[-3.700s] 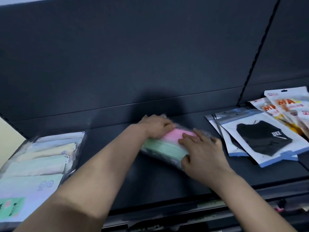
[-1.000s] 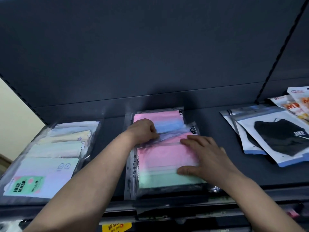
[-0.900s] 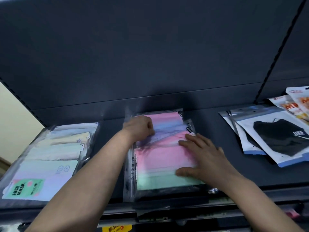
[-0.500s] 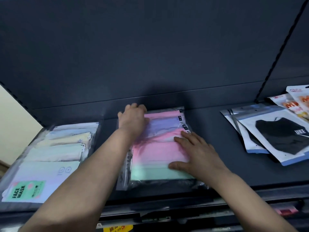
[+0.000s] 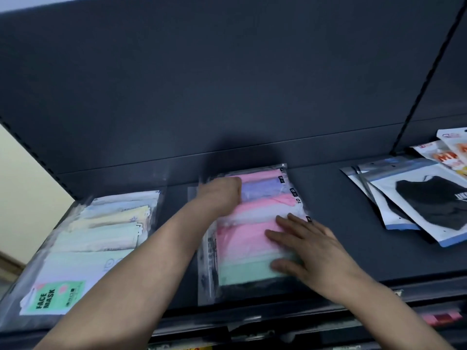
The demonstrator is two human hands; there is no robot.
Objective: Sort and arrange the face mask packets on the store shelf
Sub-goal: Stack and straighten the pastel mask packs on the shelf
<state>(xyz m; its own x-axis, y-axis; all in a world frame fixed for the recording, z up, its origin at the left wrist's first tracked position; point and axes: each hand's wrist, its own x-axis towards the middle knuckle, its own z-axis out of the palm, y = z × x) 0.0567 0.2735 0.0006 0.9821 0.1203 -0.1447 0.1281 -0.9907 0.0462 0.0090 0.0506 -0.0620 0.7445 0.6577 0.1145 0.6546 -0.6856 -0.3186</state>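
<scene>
Dark grey metal shelf [image 5: 353, 223], matte, same-colour back panel [image 5: 227, 84] rising behind it. Cream wall [image 5: 22, 188] visible past the left upright; black slotted upright [image 5: 427, 79] runs diagonally at the right.

Centre of the shelf: pastel mask packets [image 5: 252, 238] in clear bags, overlapped far-to-near, pink, lilac and mint bands showing. My left hand [image 5: 219, 195] is on the far-left part of that stack, fingers curled under; can't tell if it's gripping a bag or just pressing. My right hand [image 5: 313, 251] lies flat on the near-right part, fingers [image 5: 280, 236] spread, palm down, holding nothing.

Left: fanned row of pale packets [image 5: 101, 236], nearest one with a green "FACE MASK" label [image 5: 54, 298]. Right, well apart from the centre stack: black mask packets [image 5: 427, 205] with white-blue backing, overlapped; orange-print packets [image 5: 452, 155] beyond them at the edge of view.

Near shelf lip carries a price-tag rail [image 5: 278, 332], tags blurred.
</scene>
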